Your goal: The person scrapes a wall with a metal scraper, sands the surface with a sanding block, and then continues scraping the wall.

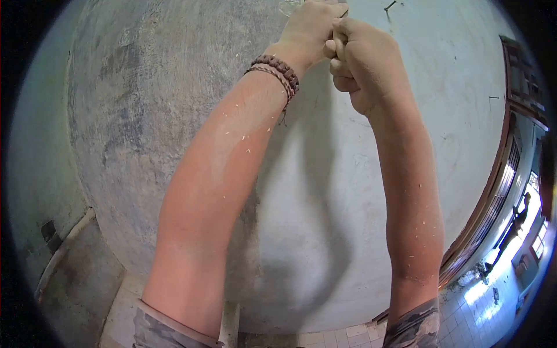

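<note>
1. The left hand (310, 29) and right hand (368, 55) meet high before the wall (377, 174); the right's fingers are curled closed, the left's grip cannot be told.
2. A thin dark piece (344, 13) shows where they meet, its holder unclear.
3. Braided bracelets (277, 71) circle the left wrist.
4. Tiled floor (464, 313) lies lower right.

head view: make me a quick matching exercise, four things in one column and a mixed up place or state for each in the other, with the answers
1. bracelets
2. right hand
3. shadow
4. sleeves

A. fingers curled in
B. camouflage-patterned
C. around the left wrist
D. on the wall, between the forearms

Right pairs: 1-C, 2-A, 3-D, 4-B
</note>
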A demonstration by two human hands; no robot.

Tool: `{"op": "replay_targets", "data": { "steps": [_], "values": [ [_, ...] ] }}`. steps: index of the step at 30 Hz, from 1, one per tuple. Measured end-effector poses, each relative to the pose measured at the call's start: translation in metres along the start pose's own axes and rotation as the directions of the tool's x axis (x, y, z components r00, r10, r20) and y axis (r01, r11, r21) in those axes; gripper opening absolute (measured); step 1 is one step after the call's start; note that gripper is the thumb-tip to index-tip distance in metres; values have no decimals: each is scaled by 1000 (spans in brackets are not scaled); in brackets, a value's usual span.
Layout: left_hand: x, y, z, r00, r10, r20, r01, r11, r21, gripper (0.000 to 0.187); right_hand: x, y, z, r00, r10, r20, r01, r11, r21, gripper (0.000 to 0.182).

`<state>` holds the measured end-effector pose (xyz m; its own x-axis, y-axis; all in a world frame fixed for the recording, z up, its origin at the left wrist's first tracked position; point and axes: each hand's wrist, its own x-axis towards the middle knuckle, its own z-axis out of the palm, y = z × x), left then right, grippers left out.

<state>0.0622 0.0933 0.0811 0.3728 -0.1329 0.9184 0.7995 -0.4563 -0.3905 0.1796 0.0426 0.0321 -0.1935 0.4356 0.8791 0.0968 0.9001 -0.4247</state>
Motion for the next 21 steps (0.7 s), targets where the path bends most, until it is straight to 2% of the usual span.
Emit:
{"op": "replay_targets", "data": {
  "steps": [1,2,3,4,5,7,8,9,10,11,12,13,14,16,17,19,20,21],
  "values": [
    [-1,4,-5,995,-46,93,47,999,-8,23,-5,-6,1,1000,30,-10,-30,999,33,20],
    [-5,0,2,995,-45,91,46,999,-7,23,-5,-7,2,1000,28,-10,-27,999,33,20],
    [-11,-10,16,990,90,-106,-90,996,-1,21,-5,-8,3,999,34,-13,-34,999,41,19],
    [-12,-12,20,929,220,-298,-221,975,31,19,-4,-9,3,999,40,-16,-39,998,46,19],
    [-5,-17,22,926,225,-305,-225,974,34,19,-2,-10,3,999,41,-20,-40,998,51,18],
    [5,-16,16,989,61,-133,-68,997,-44,18,2,-11,3,998,54,-24,-52,996,66,18],
    [3,-14,15,989,62,-132,-68,997,-44,18,3,-10,3,998,63,-26,-61,995,76,17],
    [-2,-11,12,998,15,-63,-16,1000,-20,26,5,0,1,998,65,-26,-62,995,76,17],
    [-6,-10,11,999,-34,3,34,999,8,40,6,15,-1,993,-110,41,113,989,-94,18],
    [-12,-11,13,1000,-31,2,31,999,8,40,9,27,-4,954,-269,134,295,923,-248,18],
    [-21,-16,22,989,52,-138,-48,998,36,38,3,19,1,953,-271,132,297,921,-251,18],
    [-24,-16,25,952,136,-275,-120,990,73,36,-7,5,9,996,-92,-11,91,995,-32,19],
    [-18,-19,26,950,138,-280,-122,990,73,36,-12,-3,14,987,119,-106,-94,972,215,20],
    [-7,-20,19,980,100,-172,-91,994,59,33,-12,-2,13,989,108,-98,-87,976,201,19],
    [-7,-18,17,981,98,-169,-89,994,59,33,-12,-2,13,991,96,-93,-77,979,188,19],
    [-11,-15,15,993,44,-110,-49,998,-37,34,-12,-1,13,994,72,-84,-58,985,163,19],
    [-15,-14,16,993,47,-110,-51,998,-36,34,-11,0,13,995,54,-81,-41,988,149,19],
    [-22,-12,19,981,83,-173,-82,997,13,34,-11,1,12,996,35,-78,-24,991,134,19]
  ]
}}
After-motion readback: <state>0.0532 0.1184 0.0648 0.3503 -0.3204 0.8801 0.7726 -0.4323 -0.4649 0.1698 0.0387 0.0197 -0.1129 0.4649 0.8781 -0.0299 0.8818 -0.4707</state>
